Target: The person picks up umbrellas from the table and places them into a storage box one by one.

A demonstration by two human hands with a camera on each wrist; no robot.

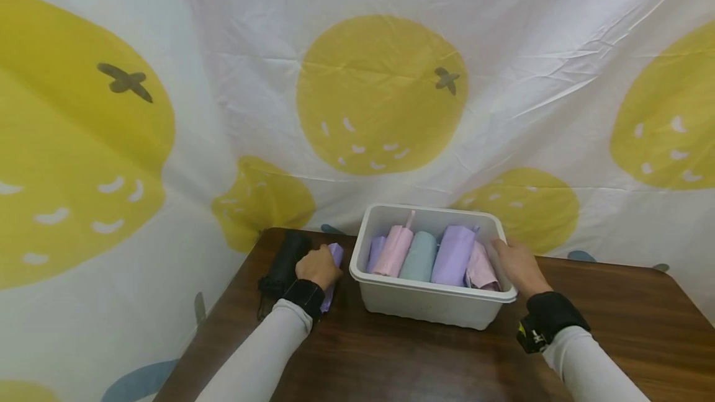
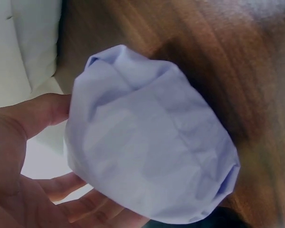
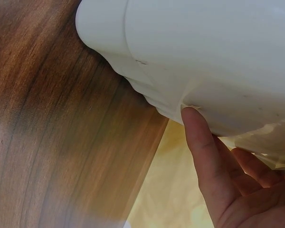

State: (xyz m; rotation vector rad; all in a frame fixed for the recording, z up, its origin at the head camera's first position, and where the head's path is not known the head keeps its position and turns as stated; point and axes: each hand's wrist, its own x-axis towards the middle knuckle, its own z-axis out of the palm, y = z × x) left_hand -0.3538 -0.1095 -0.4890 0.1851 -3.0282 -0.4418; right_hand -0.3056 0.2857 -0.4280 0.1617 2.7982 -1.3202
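My left hand (image 1: 319, 267) holds a lavender fabric roll (image 1: 336, 253) at the left of the table. In the left wrist view, its thumb and fingers curve round the sides of this roll (image 2: 147, 137), whose near end is creased and tucked in. A black roll (image 1: 287, 259) with a cord lies just left of that hand. My right hand (image 1: 519, 265) grips the right end of a white plastic bin (image 1: 424, 303). The right wrist view has the thumb against the bin's wall (image 3: 213, 52), the other fingers curled at its edge.
Inside the bin lie a pink roll (image 1: 394, 250) with a strap, a grey-green roll (image 1: 419, 256), a large lavender roll (image 1: 454, 256), a crumpled pink one (image 1: 480, 267) and a smaller purple one (image 1: 376, 253). A lemon-print cloth (image 1: 257, 98) hangs behind the brown wooden table (image 1: 614, 321).
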